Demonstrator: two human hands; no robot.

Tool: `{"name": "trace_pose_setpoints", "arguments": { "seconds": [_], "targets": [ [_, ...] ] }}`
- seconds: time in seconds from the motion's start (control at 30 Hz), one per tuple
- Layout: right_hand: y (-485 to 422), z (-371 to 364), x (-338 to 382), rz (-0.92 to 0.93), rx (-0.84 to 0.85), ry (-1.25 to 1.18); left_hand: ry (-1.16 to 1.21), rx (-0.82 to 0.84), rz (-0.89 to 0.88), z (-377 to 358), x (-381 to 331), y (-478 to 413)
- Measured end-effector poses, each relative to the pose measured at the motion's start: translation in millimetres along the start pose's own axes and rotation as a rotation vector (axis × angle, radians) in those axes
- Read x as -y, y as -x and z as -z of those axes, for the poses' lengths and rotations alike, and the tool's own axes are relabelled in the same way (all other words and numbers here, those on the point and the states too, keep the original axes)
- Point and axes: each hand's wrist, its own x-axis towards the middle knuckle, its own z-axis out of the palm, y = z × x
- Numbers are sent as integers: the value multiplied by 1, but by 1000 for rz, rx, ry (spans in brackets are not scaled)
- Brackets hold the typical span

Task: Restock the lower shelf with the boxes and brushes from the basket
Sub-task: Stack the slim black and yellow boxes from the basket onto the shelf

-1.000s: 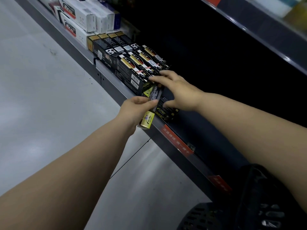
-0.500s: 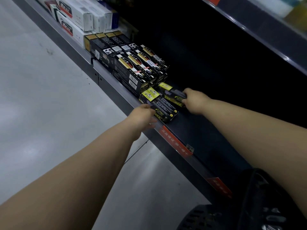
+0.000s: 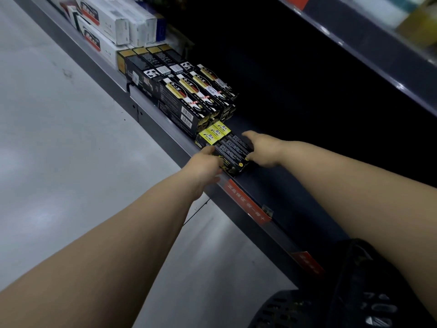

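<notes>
A second ago one box was up in both hands; now both boxes [image 3: 225, 147] lie flat, side by side on the lower shelf [image 3: 283, 185], just beside the black stacks [image 3: 186, 102]. Placed, I'd say, just being squared up. They're black with yellow ends and fine print. The grip of the right hand [image 3: 262, 150] is apart, flat on the side. The left hand [image 3: 207, 163] touches the front, grip can't tell.

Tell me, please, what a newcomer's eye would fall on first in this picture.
Two bare arms reach to the centre, where the left hand and the right hand touch two black boxes with yellow ends from either side, at the front of the lower shelf. Farther along stands a taller stack of black boxes; a black basket sits at the bottom right.
</notes>
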Motion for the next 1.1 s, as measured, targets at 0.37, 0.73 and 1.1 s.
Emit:
{"name": "trace_pose_setpoints", "arguments": {
  "seconds": [0.37,0.73,1.1],
  "targets": [
    [194,58,4,240,-222,-326,-423,175,-327,-27,-69,134],
    [377,-5,-74,70,-327,-686,-1113,541,-661,-109,-46,300],
    [346,-157,-58,-323,0,-387,-1004,483,-499,-118,3,315]
  ]
}}
